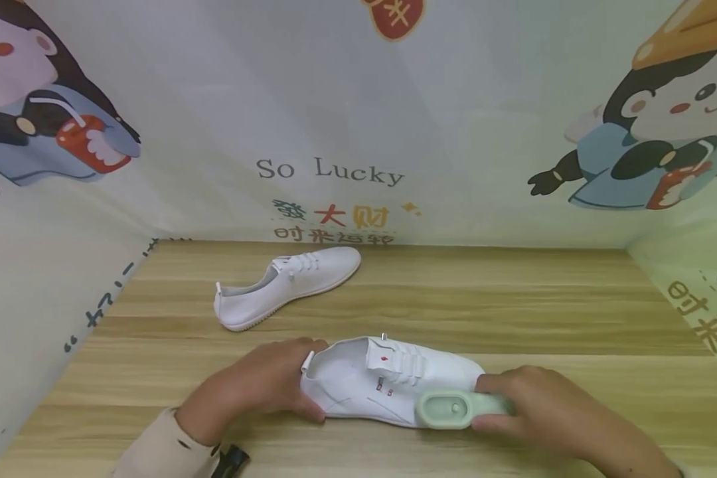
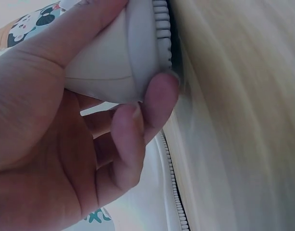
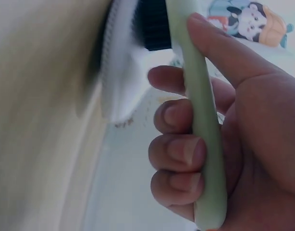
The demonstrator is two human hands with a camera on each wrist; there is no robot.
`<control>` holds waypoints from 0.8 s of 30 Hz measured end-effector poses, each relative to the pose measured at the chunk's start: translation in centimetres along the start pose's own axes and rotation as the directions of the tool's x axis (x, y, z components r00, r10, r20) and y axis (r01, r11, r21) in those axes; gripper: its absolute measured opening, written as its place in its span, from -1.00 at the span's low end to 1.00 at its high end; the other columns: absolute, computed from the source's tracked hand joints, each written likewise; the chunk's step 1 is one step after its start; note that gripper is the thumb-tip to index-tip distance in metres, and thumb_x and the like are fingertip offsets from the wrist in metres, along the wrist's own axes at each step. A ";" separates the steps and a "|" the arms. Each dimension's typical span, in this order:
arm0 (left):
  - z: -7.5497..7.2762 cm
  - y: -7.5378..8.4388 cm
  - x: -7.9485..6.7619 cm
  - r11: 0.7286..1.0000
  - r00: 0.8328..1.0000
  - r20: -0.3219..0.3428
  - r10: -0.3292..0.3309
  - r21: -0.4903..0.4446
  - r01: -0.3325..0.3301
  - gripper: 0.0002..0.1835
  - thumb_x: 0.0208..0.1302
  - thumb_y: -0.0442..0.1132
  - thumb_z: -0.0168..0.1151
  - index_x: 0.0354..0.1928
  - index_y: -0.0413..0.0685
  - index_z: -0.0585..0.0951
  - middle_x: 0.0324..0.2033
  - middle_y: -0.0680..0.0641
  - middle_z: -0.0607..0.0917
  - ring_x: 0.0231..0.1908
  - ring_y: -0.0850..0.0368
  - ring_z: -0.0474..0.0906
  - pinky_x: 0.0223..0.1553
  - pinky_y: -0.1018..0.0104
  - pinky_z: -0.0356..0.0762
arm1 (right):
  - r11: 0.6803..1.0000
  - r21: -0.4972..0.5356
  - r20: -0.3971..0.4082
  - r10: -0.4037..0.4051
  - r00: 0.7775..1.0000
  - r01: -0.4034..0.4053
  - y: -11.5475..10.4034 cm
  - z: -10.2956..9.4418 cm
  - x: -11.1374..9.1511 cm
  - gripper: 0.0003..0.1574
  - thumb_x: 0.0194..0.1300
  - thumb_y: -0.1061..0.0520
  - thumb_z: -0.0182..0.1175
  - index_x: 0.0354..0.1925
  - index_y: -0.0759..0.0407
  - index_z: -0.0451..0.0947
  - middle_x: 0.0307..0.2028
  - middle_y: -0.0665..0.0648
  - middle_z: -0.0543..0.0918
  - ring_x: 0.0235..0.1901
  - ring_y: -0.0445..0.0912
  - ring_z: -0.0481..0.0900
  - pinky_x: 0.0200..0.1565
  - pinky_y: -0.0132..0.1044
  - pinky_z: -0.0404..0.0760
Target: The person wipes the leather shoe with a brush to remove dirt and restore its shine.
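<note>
While near shoe [image 1: 346,392] on table [image 1: 484,302] is gripped heel-end by left hand [image 1: 263,375], brush [image 1: 445,409] is clasped at its side by right hand [image 1: 546,411], fingers curled; scrubbing seems underway, bracing wanted next.

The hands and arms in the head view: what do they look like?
The left hand is ungloved, below a beige sleeve with small dark marks; a black item, perhaps a strap, shows beside it. The right hand is ungloved too, its forearm bare nearly to the picture's edge.
</note>
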State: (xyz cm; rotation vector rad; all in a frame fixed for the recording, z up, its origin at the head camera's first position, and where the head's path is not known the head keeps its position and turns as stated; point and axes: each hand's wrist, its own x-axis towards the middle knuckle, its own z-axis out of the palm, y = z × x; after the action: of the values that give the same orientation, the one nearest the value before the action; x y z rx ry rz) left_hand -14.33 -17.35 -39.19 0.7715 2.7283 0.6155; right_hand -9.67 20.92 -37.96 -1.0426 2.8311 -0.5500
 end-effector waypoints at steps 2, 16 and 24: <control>-0.1 -0.1 -0.1 1.000 1.000 0.002 0.009 0.004 -0.009 -0.19 -0.35 0.11 0.69 0.09 0.17 0.59 -0.08 0.15 0.66 -0.18 0.20 0.56 -0.11 0.13 0.54 | 1.000 -0.002 -0.001 0.012 1.000 -0.012 0.2 -0.5 -0.1 -0.76 0.28 -0.33 0.24 -0.35 -0.30 0.52 -0.52 -0.39 0.43 -0.53 -0.44 0.30 -0.43 -0.44 0.36; -0.1 0.0 0.0 0.999 0.999 0.018 0.037 -0.004 -0.037 -0.18 -0.32 0.07 0.69 0.11 0.12 0.56 -0.12 0.12 0.62 -0.17 0.16 0.57 -0.09 0.11 0.55 | 0.962 -0.148 -0.180 0.203 0.963 -0.230 0.4 -1.0 0.5 -0.57 0.28 -0.34 0.23 -0.17 -0.08 0.66 -0.35 -0.24 0.67 -0.42 -0.34 0.52 -0.32 -0.20 0.59; -0.2 0.1 -0.1 1.000 0.999 0.035 0.022 -0.012 -0.021 -0.10 -0.31 0.08 0.68 0.20 0.08 0.53 -0.09 0.06 0.61 -0.17 0.11 0.57 -0.10 0.06 0.54 | 0.961 -0.058 -0.038 0.269 0.962 -0.271 0.7 -1.2 0.2 -0.55 0.22 -0.44 0.21 -0.21 -0.19 0.66 -0.38 -0.30 0.63 -0.40 -0.36 0.49 -0.32 -0.26 0.56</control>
State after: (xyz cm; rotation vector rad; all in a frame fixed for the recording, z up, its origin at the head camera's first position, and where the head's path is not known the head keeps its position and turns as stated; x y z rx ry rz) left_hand -14.30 -17.43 -38.96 0.8026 2.6856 0.6155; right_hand -10.47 21.69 -37.04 -0.6419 2.9651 -0.4556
